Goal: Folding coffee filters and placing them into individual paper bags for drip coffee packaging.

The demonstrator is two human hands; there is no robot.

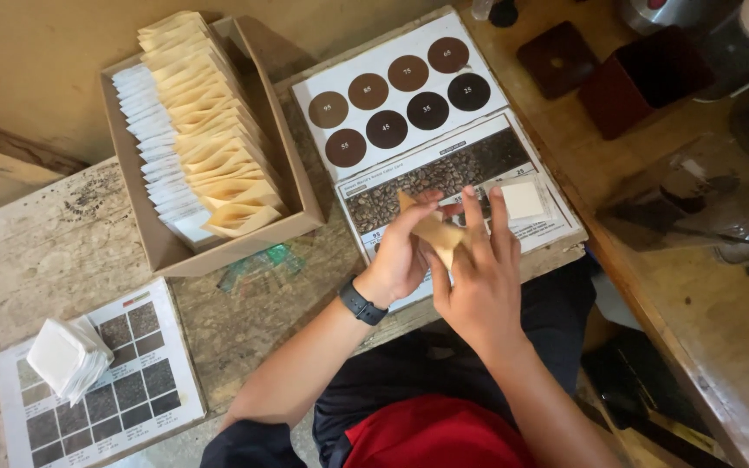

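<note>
Tan paper pouch (438, 232), seemingly between both hands

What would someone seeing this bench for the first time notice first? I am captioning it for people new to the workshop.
First, the two hands at centre: the left hand and right hand together hold a small tan paper packet over a chart of brown colour circles. Next, at upper left, a cardboard box packed with rows of tan and white packets. At lower left, a stack of white filters lies on a chart of grey squares.
</note>
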